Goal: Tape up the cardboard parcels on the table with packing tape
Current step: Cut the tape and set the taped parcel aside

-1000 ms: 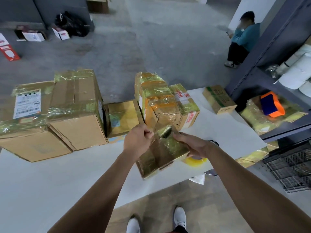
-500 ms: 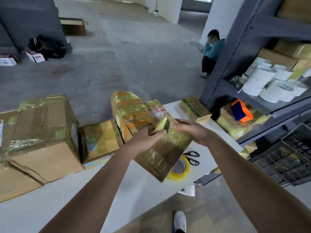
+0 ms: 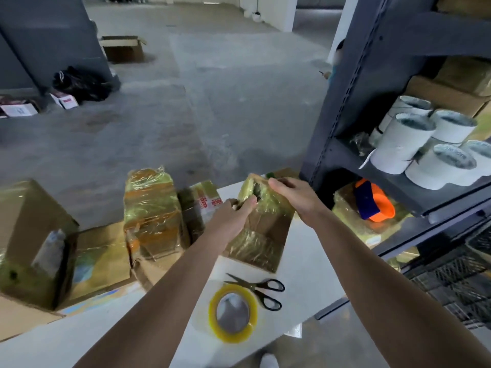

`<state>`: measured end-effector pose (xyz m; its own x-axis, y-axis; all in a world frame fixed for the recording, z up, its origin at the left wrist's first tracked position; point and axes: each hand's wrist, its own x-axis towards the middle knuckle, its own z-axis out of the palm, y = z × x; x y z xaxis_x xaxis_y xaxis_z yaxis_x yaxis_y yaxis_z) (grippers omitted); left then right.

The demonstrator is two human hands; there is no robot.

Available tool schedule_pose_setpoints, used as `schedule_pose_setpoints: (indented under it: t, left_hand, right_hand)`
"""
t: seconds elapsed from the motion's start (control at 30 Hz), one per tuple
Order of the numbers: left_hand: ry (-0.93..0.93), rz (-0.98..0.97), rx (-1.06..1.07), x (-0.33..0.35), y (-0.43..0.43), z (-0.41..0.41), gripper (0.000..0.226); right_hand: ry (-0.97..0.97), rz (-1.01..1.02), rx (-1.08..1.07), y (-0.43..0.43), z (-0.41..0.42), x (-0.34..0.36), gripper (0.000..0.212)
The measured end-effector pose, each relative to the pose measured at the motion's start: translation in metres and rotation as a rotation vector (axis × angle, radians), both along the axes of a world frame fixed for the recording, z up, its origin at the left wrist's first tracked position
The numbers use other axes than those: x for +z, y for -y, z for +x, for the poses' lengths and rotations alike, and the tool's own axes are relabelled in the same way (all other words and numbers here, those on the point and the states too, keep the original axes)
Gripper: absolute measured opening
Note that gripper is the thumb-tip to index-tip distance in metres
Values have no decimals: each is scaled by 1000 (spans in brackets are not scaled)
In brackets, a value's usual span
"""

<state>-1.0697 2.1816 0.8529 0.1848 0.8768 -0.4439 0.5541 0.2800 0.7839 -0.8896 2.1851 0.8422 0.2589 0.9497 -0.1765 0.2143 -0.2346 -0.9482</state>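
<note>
A small cardboard parcel (image 3: 261, 235) wrapped in yellowish tape stands tilted over the white table (image 3: 308, 264), held up by both hands. My left hand (image 3: 233, 217) grips its upper left side, thumb on the top face. My right hand (image 3: 295, 197) holds the top right corner with curled fingers. A roll of yellow packing tape (image 3: 233, 313) lies flat on the table in front of the parcel. Black scissors (image 3: 259, 289) lie between the roll and the parcel.
Several taped parcels (image 3: 151, 216) and larger boxes (image 3: 29, 240) line the table's left and back. A dark metal shelf rack (image 3: 353, 107) stands close on the right with white rolls (image 3: 414, 144) and an orange-blue object (image 3: 372, 201). Open concrete floor lies beyond.
The parcel has moved away from me and to the right, toward the back of the table. The tape roll and scissors it partly covered now lie fully in sight. The camera has tilted up.
</note>
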Motion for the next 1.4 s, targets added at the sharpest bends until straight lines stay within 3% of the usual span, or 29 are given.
schedule_pose_setpoints:
  t: [0.07, 0.17, 0.27, 0.37, 0.5, 0.73, 0.9, 1.13, 1.23, 1.4]
  left_hand:
    - [-26, 21, 34, 0, -10, 23, 77]
    - [13, 5, 118, -3, -26, 52, 73]
    - [31, -27, 179, -7, -41, 71, 73]
    - [39, -68, 239, -14, -54, 84, 72]
    - [36, -122, 302, -27, -71, 92, 76]
    - [-119, -92, 312, -59, -99, 100, 79]
    - [-59, -130, 353, -78, -120, 104, 60]
    - [-67, -192, 302, -99, -128, 110, 36]
    - [-63, -190, 289, -104, -130, 110, 37]
    - [-119, -171, 231, -100, -133, 116, 16]
  right_hand:
    - [11, 47, -70, -14, 17, -6, 17]
    - [-130, 56, -144, -27, 36, -12, 42]
    - [-171, 3, -110, -39, 50, -21, 38]
    - [-89, -54, -37, -46, 56, -26, 51]
    - [147, -153, 8, -59, 59, -29, 34]
    - [314, -191, 19, -83, 57, -50, 25]
    - [362, -241, 91, -98, 62, -68, 26]
    - [567, -341, 271, -113, 65, -86, 50]
    - [569, -407, 324, -116, 64, -91, 57]
    - [605, -445, 369, -120, 67, -101, 63]
